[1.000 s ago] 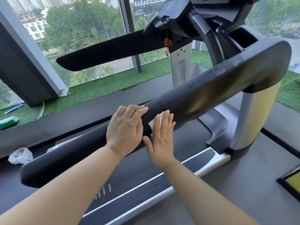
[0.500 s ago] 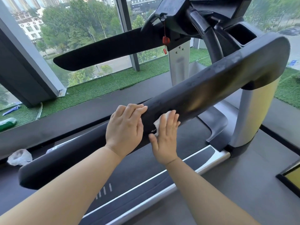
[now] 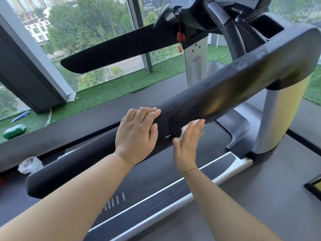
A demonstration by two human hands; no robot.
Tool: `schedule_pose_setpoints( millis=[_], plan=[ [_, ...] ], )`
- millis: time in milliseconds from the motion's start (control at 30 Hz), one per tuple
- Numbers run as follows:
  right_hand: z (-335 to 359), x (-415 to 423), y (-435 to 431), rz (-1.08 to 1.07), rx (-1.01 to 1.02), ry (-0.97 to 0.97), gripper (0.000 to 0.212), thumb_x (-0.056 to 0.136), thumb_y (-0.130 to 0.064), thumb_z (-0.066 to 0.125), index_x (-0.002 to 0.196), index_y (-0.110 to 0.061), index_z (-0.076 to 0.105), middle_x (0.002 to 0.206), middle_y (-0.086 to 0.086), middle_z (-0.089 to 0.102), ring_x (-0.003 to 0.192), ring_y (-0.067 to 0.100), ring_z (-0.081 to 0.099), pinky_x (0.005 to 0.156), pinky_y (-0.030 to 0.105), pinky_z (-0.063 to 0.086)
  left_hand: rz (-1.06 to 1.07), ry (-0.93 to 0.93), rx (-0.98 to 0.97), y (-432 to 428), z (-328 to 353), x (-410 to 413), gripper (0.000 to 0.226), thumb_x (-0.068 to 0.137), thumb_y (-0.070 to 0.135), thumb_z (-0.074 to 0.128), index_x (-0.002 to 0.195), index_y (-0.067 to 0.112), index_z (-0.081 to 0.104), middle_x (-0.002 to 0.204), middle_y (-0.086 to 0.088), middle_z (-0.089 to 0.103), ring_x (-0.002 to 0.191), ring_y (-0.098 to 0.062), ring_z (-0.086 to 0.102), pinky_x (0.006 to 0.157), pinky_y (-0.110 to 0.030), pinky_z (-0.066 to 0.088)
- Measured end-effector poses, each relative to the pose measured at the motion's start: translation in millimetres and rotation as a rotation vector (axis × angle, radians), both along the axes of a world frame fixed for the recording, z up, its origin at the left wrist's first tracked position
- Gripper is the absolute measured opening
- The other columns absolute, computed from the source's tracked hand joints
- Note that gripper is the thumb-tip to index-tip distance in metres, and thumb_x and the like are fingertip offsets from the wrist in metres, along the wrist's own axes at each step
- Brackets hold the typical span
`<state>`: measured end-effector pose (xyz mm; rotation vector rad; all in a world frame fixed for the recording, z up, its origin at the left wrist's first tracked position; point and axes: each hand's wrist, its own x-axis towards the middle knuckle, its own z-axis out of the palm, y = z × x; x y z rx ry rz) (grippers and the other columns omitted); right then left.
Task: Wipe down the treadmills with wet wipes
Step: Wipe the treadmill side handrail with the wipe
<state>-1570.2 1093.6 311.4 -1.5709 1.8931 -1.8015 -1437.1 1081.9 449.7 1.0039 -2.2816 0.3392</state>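
"Black padding covers the whole near handrail (image 3: 217, 98) of the treadmill (image 3: 271, 122). Where are the person's hands on it?"

"The left hand (image 3: 137, 136) lies palm-down across the middle of the rail. Its fingers are together and nearly straight, the tips reach the upper edge, and the thumb lies on the near face. It holds nothing."

"And the right hand?"

"The right hand (image 3: 188, 145) is just beside it, toward the console end. It is flat and spread open, the fingers straight and a little blurred. It presses a white wet wipe (image 3: 185, 129) against the lower near side of the rail. Only a crumpled bit of the wipe shows past the palm."

"What else is around?"

"The dark running belt (image 3: 213, 141) lies under the rail. The far handrail (image 3: 118, 49) crosses in front of the window (image 3: 86, 23), and a red safety clip (image 3: 180, 37) hangs from the console (image 3: 187, 4). A crumpled plastic bag (image 3: 30, 165) sits near the rail's free end, and a green object (image 3: 14, 131) lies on the turf by the glass."
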Motion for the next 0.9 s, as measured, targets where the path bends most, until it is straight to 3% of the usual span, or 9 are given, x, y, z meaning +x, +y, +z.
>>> schedule_pose_setpoints(
  millis=[133, 200, 333, 533, 733, 900],
  plan=[
    [17.1, -5.7, -8.3, -0.058, -0.004, -0.190, 0.070, 0.099, -0.055, 0.018, 0.147, -0.018, -0.019, 0.150, 0.010, -0.026, 0.143, 0.027, -0.024, 0.115, 0.031, -0.017, 0.006, -0.002, -0.005, 1.2, 0.9, -0.2, 0.038, 0.088, 0.026, 0.041, 0.115, 0.012, 0.065, 0.112, 0.000, 0.063, 0.094, -0.019, 0.044, 0.080, -0.036, 0.047],
    [13.6, 13.8, -1.8, 0.030, -0.027, -0.094, 0.072, 0.099, -0.052, 0.022, 0.147, -0.022, -0.022, 0.150, 0.010, -0.030, 0.141, 0.025, -0.029, 0.116, 0.035, -0.015, 0.009, -0.010, -0.007, 1.7, 1.2, -1.2, 0.038, 0.088, 0.026, 0.041, 0.115, 0.012, 0.064, 0.112, 0.000, 0.063, 0.094, -0.019, 0.044, 0.080, -0.035, 0.047],
    [-13.6, 8.5, 6.6, 0.097, -0.063, 0.274, 0.071, 0.099, -0.056, 0.016, 0.148, -0.021, -0.023, 0.152, 0.002, -0.035, 0.143, 0.026, -0.025, 0.117, 0.040, -0.012, 0.014, -0.027, -0.002, 2.1, 1.6, -0.9, 0.038, 0.089, 0.028, 0.042, 0.116, 0.012, 0.064, 0.113, 0.000, 0.063, 0.095, -0.019, 0.043, 0.081, -0.036, 0.046],
    [6.0, -4.0, -0.5, -0.002, -0.042, 0.147, 0.074, 0.098, -0.058, 0.018, 0.147, -0.022, -0.024, 0.152, 0.004, -0.032, 0.142, 0.025, -0.027, 0.117, 0.040, -0.013, 0.021, -0.053, 0.017, 2.5, 3.1, 0.7, 0.041, 0.089, 0.032, 0.041, 0.117, 0.012, 0.063, 0.115, 0.000, 0.062, 0.096, -0.019, 0.043, 0.083, -0.036, 0.045],
    [-10.1, -2.0, 8.1, -0.003, -0.050, 0.488, 0.073, 0.098, -0.058, 0.015, 0.150, -0.017, -0.015, 0.156, 0.006, -0.027, 0.145, 0.026, -0.018, 0.119, 0.039, -0.008, 0.012, -0.060, 0.036, 3.0, 5.0, 2.2, 0.042, 0.089, 0.032, 0.041, 0.119, 0.013, 0.062, 0.116, 0.001, 0.061, 0.097, -0.018, 0.043, 0.085, -0.035, 0.045],
    [7.6, 5.4, 9.3, -0.048, 0.020, 0.296, 0.078, 0.098, -0.058, 0.019, 0.148, -0.013, -0.020, 0.155, 0.007, -0.029, 0.144, 0.030, -0.019, 0.119, 0.041, -0.007, -0.036, -0.037, 0.081, 4.5, 14.1, 4.8, 0.039, 0.090, 0.024, 0.040, 0.118, 0.012, 0.065, 0.113, 0.003, 0.064, 0.091, -0.024, 0.054, 0.088, -0.024, 0.037]
  ],
)
